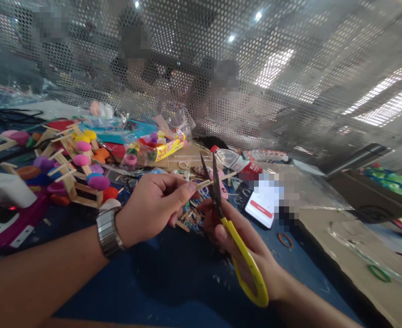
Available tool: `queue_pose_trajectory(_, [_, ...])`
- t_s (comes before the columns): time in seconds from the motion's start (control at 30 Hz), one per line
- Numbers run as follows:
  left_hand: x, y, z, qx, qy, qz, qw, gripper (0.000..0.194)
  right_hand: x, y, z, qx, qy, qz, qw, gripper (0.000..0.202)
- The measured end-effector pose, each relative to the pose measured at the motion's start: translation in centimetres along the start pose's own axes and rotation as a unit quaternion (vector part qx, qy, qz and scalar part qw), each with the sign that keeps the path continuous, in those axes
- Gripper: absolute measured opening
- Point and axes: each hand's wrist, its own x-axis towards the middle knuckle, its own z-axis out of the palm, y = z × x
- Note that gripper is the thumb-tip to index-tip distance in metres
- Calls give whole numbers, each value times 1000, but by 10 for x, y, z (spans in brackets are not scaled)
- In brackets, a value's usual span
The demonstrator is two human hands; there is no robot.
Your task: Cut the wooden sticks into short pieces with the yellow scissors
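Note:
My left hand (153, 205), with a metal watch on its wrist, pinches a thin pale wooden stick (203, 184) between thumb and fingers. My right hand (245, 241) grips yellow-handled scissors (238, 241), whose blades point away from me and stand apart. The stick reaches in between the blades, and a pale length of it shows on their far right side. Below the hands, a pile of small coloured bands (191, 218) lies on the dark blue table (173, 282). A short wooden stick (182, 226) rests near the left fingertips.
Left are stick structures with coloured clay (81, 182) and a purple-white device (23, 223). Behind stand a yellow box (171, 148) and a red-capped bottle (235, 161). A lit phone (263, 202) and cardboard (351, 269) lie right. People show behind a perforated screen (187, 59).

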Motion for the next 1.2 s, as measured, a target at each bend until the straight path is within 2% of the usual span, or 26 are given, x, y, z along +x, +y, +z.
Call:
queue_pose_trajectory(0.5, [1, 1, -1, 14, 9, -2, 1000, 31, 1, -3, 2, -13, 0, -5, 1000, 31])
queue_pose_trajectory(0.73, [1, 0, -1, 9, 9, -1, 1000, 32, 0, -1, 0, -32, -13, 4, 999, 37])
queue_pose_trajectory(0.93, [1, -1, -1, 36, 16, 24, 999, 33, 1, -4, 1, -29, -8, 11, 999, 35])
queue_pose_trajectory(1.1, [-1, -2, 0, 77, 52, 53, 994, 33, 5, -6, 3, -50, 9, 5, 999, 35])
queue_pose_trajectory(1.2, [-1, -2, 0, 92, 56, 63, 992, 29, 7, -8, 5, -40, 22, 13, 999, 37])
